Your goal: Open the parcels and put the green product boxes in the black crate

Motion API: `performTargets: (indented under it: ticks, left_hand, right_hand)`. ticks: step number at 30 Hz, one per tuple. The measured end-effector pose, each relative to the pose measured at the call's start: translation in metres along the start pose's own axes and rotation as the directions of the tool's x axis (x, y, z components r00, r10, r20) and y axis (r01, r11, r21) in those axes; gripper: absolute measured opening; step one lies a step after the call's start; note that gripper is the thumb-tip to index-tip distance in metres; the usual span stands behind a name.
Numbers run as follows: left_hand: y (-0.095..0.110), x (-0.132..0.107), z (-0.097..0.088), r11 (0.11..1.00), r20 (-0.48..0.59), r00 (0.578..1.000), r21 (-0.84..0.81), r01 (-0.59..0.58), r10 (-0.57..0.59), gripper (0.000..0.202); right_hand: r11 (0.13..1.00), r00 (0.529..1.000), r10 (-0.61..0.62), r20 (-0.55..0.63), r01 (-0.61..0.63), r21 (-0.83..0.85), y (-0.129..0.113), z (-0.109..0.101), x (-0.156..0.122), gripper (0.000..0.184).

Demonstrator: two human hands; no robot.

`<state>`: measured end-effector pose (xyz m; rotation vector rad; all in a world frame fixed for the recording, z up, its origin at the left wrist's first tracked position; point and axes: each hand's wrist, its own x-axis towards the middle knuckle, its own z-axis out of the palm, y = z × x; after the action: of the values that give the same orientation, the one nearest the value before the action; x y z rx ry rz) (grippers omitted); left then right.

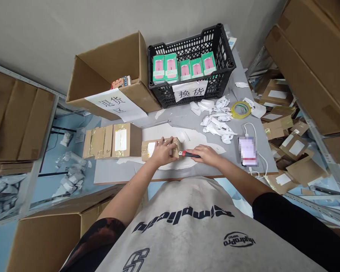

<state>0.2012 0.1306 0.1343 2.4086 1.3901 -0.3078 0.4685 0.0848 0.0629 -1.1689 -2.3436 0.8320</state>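
Crate (164, 94), black plastic lattice, stands at the far edge of the counter (124, 170). It holds a row of upright green boxes (184, 68) with pink fronts. A white label (190, 90) with two handwritten characters hangs on its near wall. Just left of it, touching, an open cardboard carton (102, 71) lies tilted. One small colourful box (121, 82) shows inside, and a handwritten paper sheet (116, 105) hangs over the near flap.

The left hand (162, 151) lies over a small parcel (147, 150) of taped brown cardboard at the counter's middle. Its grip is clasped over the top, fingers curled at the far edge. The right hand (206, 154) rests just right of the parcel, its grip pinching a knife (188, 154) with a red-and-black handle. The knife's front end meets the parcel's right end. The blade is too small to make out. Left of the small parcel a row of taped parcels (112, 141) lies side by side.

The phone (248, 151) to the right shows only a blurred screen; a white cable (251, 128) runs from it. The carton's depths are hidden by its walls.

The counter is grey, with white paper scraps (218, 117) and a tape roll (240, 109) near the crate. More labelled parcels (283, 128) are heaped right of the counter, below large stacked cartons (308, 56). Flattened cardboard (17, 117) lies on a shelf to the left, and crumpled wrapping (70, 173) lies on the floor.
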Motion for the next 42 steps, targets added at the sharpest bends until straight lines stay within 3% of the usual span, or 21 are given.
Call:
performTargets:
  ticks: [5, 12, 21, 29, 33, 37, 40, 42]
  left_hand:
    - [0.001, -0.002, 0.006, 1.0, -0.015, 1.0, 0.016, 0.027, -0.027, 0.061]
    - [-0.004, -0.002, 0.014, 1.0, -0.072, 0.997, 0.019, 0.013, -0.012, 0.059]
    - [-0.003, 0.001, 0.01, 1.0, -0.063, 0.998, -0.001, 0.023, -0.023, 0.066]
    - [0.002, 0.002, 0.006, 0.998, -0.049, 0.997, 0.016, 0.058, -0.057, 0.068]
    - [0.002, 0.004, 0.009, 0.997, -0.073, 0.995, 0.039, 0.069, -0.066, 0.067]
    - [0.002, 0.004, 0.011, 0.997, -0.094, 0.993, 0.032, 0.072, -0.069, 0.067]
    - [0.002, 0.003, 0.01, 0.997, -0.084, 0.993, 0.014, 0.078, -0.077, 0.068]
    - [0.002, 0.002, 0.009, 0.997, -0.079, 0.994, 0.007, 0.076, -0.075, 0.068]
  right_hand:
    - [0.999, 1.0, 0.006, -0.008, -0.006, -0.05, 0.002, -0.005, 0.008, 0.042]
    - [0.956, 0.999, 0.006, 0.053, 0.009, -0.293, -0.005, -0.019, 0.014, 0.04]
    - [0.952, 0.998, 0.05, 0.047, -0.034, -0.303, -0.011, -0.021, 0.016, 0.042]
    - [0.894, 0.964, 0.231, 0.129, -0.158, -0.419, -0.038, -0.027, 0.019, 0.047]
    - [0.835, 0.933, 0.349, 0.089, -0.267, -0.482, -0.067, -0.019, 0.015, 0.05]
    - [0.785, 0.888, 0.46, -0.004, -0.409, -0.466, -0.091, 0.006, 0.008, 0.05]
    - [0.78, 0.868, 0.495, -0.037, -0.463, -0.422, -0.094, 0.018, 0.004, 0.05]
    - [0.799, 0.877, 0.48, -0.015, -0.444, -0.406, -0.09, 0.016, 0.004, 0.051]
